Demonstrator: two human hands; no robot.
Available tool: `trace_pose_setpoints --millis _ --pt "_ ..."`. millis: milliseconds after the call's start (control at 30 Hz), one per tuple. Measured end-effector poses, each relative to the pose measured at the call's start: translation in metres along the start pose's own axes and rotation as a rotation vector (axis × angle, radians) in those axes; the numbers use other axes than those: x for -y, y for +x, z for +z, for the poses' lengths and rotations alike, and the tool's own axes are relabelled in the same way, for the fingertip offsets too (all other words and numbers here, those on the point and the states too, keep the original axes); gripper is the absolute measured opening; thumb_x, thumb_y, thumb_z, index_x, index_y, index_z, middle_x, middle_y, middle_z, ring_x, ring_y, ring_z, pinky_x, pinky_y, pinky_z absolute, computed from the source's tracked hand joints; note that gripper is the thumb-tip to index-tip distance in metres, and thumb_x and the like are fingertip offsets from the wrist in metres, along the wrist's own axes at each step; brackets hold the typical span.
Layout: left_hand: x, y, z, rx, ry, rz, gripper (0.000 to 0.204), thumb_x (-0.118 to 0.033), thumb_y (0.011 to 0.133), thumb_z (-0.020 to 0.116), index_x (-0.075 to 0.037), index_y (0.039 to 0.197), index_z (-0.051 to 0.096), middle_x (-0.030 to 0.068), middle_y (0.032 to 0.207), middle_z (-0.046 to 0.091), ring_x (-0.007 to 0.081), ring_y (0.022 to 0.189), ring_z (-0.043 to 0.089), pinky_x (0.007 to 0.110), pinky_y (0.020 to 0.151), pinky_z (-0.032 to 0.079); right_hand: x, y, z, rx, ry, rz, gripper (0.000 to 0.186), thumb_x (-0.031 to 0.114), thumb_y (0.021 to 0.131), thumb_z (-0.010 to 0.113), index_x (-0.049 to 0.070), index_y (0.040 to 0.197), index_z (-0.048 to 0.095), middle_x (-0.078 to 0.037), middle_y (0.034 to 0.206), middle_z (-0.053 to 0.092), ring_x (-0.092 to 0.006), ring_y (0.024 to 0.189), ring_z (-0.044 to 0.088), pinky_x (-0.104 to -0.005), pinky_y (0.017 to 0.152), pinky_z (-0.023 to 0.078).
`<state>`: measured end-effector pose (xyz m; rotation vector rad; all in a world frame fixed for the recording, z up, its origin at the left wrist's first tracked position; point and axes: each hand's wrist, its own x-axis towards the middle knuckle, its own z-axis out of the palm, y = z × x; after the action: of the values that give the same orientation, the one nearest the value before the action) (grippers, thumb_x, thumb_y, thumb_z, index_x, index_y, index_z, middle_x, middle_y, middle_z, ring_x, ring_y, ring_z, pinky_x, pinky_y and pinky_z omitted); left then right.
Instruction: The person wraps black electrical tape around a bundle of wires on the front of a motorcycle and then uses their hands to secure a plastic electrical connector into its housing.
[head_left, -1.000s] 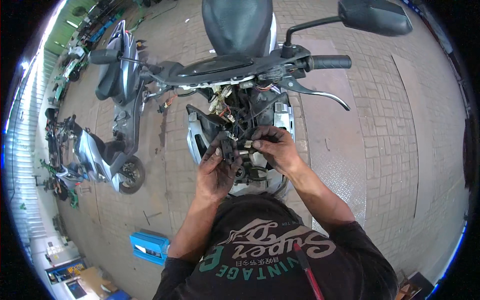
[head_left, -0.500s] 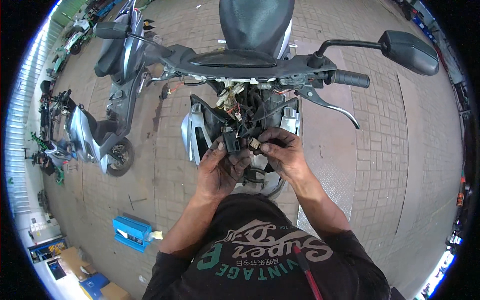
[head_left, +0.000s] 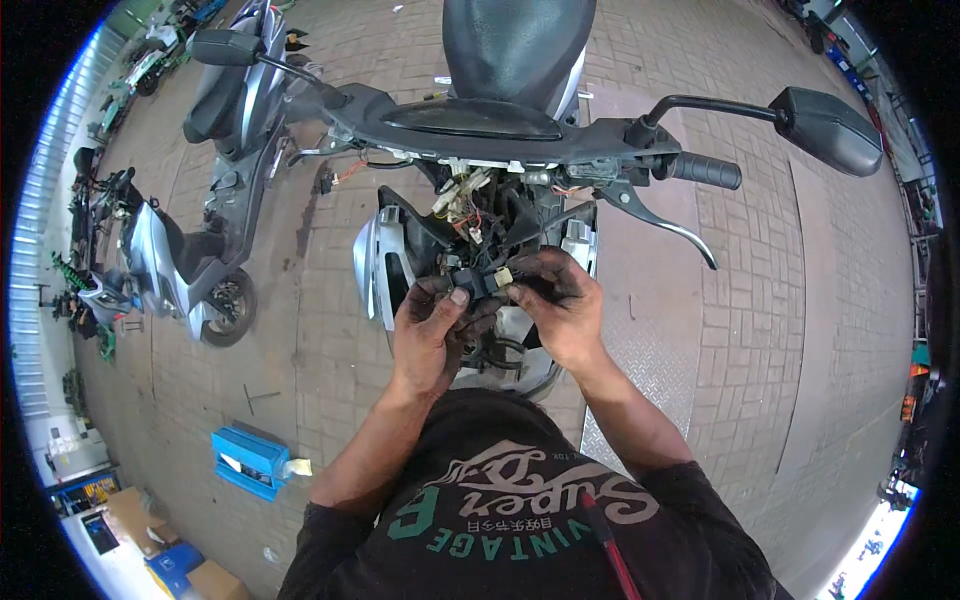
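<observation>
1. Left hand (head_left: 432,330) pinches the dark connector (head_left: 478,281), thumb on top, fingers curled tight around its left end.
2. Right hand (head_left: 560,305) is closed on the connector's right end, at the pale plug (head_left: 503,277).
3. Connector sits between both hands, just near of the scooter's (head_left: 480,120) exposed wiring (head_left: 470,210).
4. Blue box (head_left: 250,462) lies on the paving, near left.
5. Another scooter (head_left: 190,270) is parked far left.

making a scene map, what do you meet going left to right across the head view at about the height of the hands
parked grey scooter → left hand → black connector → right hand → brake lever → brick paving
</observation>
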<state>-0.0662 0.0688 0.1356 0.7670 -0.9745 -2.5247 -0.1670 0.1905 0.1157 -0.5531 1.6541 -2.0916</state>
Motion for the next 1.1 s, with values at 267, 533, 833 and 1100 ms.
trace_pose_setpoints --millis 267,533,833,1100 --pt "0.004 -0.002 0.005 0.001 0.077 0.045 0.028 -0.010 0.088 0.061 -0.002 0.112 0.048 0.0108 0.104 0.061 0.0246 0.092 0.064 0.038 0.078 0.055 -0.006 -0.002 0.003 -0.033 -0.024 0.025 0.022 -0.013 0.079 0.061 -0.003 0.098 0.057 -0.008 0.093 0.063 -0.0134 0.087 0.061 -0.0258 0.075 0.051" --pt "0.007 0.000 0.010 0.048 0.008 -0.033 0.030 -0.010 0.089 0.060 0.000 0.115 0.052 0.0108 0.106 0.063 0.0247 0.091 0.065 0.035 0.079 0.054 -0.011 0.002 -0.004 -0.044 -0.028 0.030 0.020 -0.011 0.077 0.063 -0.003 0.095 0.059 -0.007 0.088 0.064 -0.0109 0.079 0.060 -0.0235 0.069 0.051" --pt "0.014 0.005 0.006 0.040 -0.105 -0.070 0.030 -0.012 0.088 0.061 0.000 0.113 0.050 0.0106 0.105 0.062 0.0243 0.095 0.063 0.037 0.081 0.053 -0.007 0.012 -0.008 0.050 -0.042 0.085 0.018 -0.005 0.078 0.067 -0.001 0.094 0.062 -0.005 0.087 0.065 -0.0104 0.079 0.059 -0.0246 0.071 0.049" --pt "0.018 0.010 -0.014 0.026 0.354 0.236 0.027 -0.005 0.085 0.064 -0.001 0.108 0.050 0.0055 0.096 0.061 0.0118 0.084 0.058 0.023 0.074 0.049 -0.012 -0.011 0.017 0.101 -0.004 0.093 0.053 -0.008 0.079 0.062 -0.001 0.128 0.043 -0.009 0.110 0.058 -0.0155 0.103 0.056 -0.0289 0.088 0.046"
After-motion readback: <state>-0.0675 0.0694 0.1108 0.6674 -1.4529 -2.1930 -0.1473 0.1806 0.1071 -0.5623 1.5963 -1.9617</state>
